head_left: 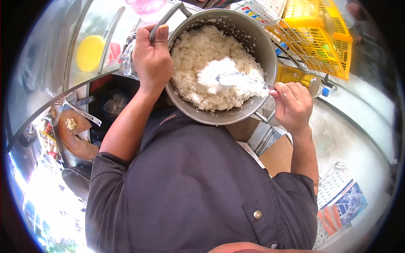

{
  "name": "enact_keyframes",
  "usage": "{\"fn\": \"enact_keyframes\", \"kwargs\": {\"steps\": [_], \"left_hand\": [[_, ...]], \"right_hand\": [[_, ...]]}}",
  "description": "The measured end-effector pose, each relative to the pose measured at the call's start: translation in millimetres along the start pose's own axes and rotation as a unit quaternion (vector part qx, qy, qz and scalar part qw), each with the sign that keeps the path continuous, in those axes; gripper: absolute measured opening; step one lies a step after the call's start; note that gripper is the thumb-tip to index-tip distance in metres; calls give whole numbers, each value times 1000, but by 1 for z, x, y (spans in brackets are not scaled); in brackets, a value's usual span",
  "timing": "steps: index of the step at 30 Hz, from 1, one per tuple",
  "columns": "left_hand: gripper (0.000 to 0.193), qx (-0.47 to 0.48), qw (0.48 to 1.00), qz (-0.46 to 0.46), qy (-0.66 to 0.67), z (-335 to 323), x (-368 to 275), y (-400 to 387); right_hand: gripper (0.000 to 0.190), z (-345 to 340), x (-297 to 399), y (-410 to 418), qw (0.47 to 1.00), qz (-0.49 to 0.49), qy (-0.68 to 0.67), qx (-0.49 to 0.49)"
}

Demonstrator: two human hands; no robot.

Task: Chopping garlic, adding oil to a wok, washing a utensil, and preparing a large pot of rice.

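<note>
A large metal pot (pixel 221 119) of cooked white rice (pixel 202 47) is before me at the top middle. My left hand (pixel 155 58) grips the pot's side handle (pixel 171 17), thumb on top. In my right hand (pixel 292 106), at the pot's right rim, is the handle of a metal spoon (pixel 227 79). Its bowl lies over the rice, partly covered by a bright white clump. Grains cling to the pot's inner wall. A second loop handle (pixel 265 117) sticks out at the lower right, close to my right hand.
Yellow plastic baskets (pixel 316 41) stand at the upper right, above an oil bottle (pixel 294 77). A brown board (pixel 74 139) with a chopped pale heap, a slotted metal utensil (pixel 82 110) and a pan (pixel 76 182) are at the left. A cardboard box (pixel 278 155) sits below right.
</note>
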State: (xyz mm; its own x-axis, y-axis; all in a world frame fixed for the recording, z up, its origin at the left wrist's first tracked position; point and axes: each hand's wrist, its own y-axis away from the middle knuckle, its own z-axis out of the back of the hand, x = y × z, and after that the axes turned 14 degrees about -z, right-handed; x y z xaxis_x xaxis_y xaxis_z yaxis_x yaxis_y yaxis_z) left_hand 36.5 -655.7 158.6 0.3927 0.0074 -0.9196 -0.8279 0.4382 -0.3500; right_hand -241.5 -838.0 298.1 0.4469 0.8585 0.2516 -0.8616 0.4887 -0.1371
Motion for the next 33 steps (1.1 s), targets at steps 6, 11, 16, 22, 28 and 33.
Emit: {"fn": "enact_keyframes", "kwargs": {"steps": [6, 11, 16, 22, 28, 33], "left_hand": [[33, 4, 1000, 5, -3, 2, 1, 1], [33, 4, 1000, 4, -10, 3, 0, 1], [33, 0, 1000, 3, -7, 4, 1, 3], [34, -3, 1000, 2, 4, 0, -5, 2], [36, -3, 1000, 16, -13, 4, -1, 3], [36, 0, 999, 16, -30, 7, -14, 3]], "right_hand": [[15, 16, -5, 7, 998, -23, 20, 51], [12, 26, -2, 5, 993, -25, 45, 103], [14, 35, -8, 2, 991, -30, 20, 127], [18, -42, 1, -12, 994, -41, 85, 60], [18, -20, 12, -48, 989, -65, 134, -24], [14, 61, 29, -62, 970, 2, 227, 81]]}}
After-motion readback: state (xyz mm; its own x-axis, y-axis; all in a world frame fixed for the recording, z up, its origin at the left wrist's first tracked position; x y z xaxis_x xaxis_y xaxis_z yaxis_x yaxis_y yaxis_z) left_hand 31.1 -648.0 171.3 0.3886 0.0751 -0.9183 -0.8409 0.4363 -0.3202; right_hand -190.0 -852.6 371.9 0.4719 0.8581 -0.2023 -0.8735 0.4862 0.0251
